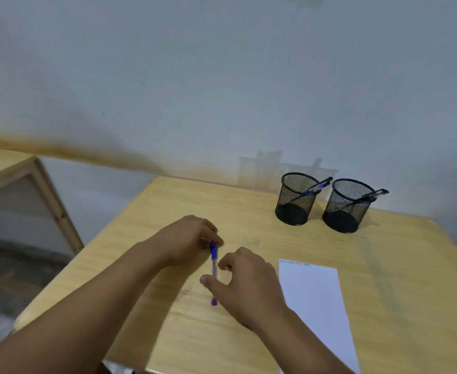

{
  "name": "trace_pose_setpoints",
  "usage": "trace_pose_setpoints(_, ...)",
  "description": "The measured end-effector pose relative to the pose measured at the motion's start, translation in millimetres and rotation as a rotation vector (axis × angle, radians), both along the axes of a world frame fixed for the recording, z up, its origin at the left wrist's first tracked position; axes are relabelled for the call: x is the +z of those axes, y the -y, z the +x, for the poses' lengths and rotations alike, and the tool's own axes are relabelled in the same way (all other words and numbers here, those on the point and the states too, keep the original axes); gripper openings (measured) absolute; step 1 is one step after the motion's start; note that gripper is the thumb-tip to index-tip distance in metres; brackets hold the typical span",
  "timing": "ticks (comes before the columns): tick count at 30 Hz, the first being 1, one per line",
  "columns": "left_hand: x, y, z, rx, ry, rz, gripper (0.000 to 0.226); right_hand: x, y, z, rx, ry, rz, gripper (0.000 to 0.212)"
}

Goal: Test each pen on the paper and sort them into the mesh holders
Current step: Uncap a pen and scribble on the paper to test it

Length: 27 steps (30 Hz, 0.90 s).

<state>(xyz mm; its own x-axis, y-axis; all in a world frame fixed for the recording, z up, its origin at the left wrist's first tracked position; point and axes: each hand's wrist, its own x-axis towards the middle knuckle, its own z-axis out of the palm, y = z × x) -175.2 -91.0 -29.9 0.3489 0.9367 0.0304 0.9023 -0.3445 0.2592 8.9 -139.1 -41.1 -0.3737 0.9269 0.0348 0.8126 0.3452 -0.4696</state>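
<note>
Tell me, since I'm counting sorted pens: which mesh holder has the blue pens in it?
The left mesh holder, nearer the hands: its pens show blue caps. The right mesh holder holds a black-capped pen.

Table: light wood grain, rounded far corners, pushed up against the wall.
Wall: pale grey-white, with a brownish smear running along it at table height.
Cabinet: pale wooden frame at left, standing apart from the table.
Floor: dark, blurred.
</note>
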Motion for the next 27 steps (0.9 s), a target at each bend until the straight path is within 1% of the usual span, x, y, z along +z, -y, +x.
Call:
trace_pose_setpoints(1, -0.7, 2.5, -1.5, 0.007, 0.020, 0.022, 0.029, 0.3, 1.8, -3.7, -0.005, 0.031, 0.016, 0.048)
trace_pose_setpoints(3, -3.8, 8.5, -4.8, 0.018, 0.050, 0.060, 0.028, 2.2, 4.1, -7.2, -0.017, 0.053, 0.020, 0.038)
trace_pose_setpoints(6, -12.6, 19.5, -8.3, 0.050, 0.136, 0.129, 0.026, 11.4, 4.1, -1.4, -0.033, -0.001, -0.047, 0.017)
trace_pose_setpoints(8, -18.2, 26.7, -7.2, 0.066, 0.200, 0.165, 0.024, 19.3, 3.2, 10.0, -0.033, -0.020, -0.073, 0.013)
trace_pose_setpoints(11, -19.9, 34.7, 2.6, 0.030, 0.265, 0.175, 0.023, 26.7, 0.1, 33.7, -0.004, 0.060, -0.030, 0.014)
trace_pose_setpoints(15, -18.8, 36.9, 31.9, 0.008, 0.337, 0.191, 0.022, 35.7, -5.7, 68.6, 0.035, 0.201, 0.031, 0.031)
trace_pose_setpoints(16, -19.0, 35.7, 40.5, -0.007, 0.358, 0.190, 0.022, 38.5, -6.3, 76.6, 0.038, 0.216, 0.037, 0.032)
trace_pose_setpoints(19, -19.0, 30.5, 66.3, -0.053, 0.438, 0.182, 0.020, 45.6, -5.2, 97.3, 0.055, 0.228, 0.079, 0.016)
trace_pose_setpoints(20, -19.3, 29.4, 75.2, -0.066, 0.462, 0.177, 0.019, 46.8, -4.0, 102.9, 0.062, 0.228, 0.087, 0.013)
trace_pose_setpoints(24, -23.3, 28.8, 105.2, -0.094, 0.570, 0.136, 0.013, 43.2, -1.0, 122.2, 0.060, 0.240, 0.096, 0.014)
trace_pose_setpoints(27, -25.1, 29.7, 118.2, -0.083, 0.615, 0.133, 0.012, 36.0, -0.3, 135.0, 0.042, 0.216, 0.100, 0.019)
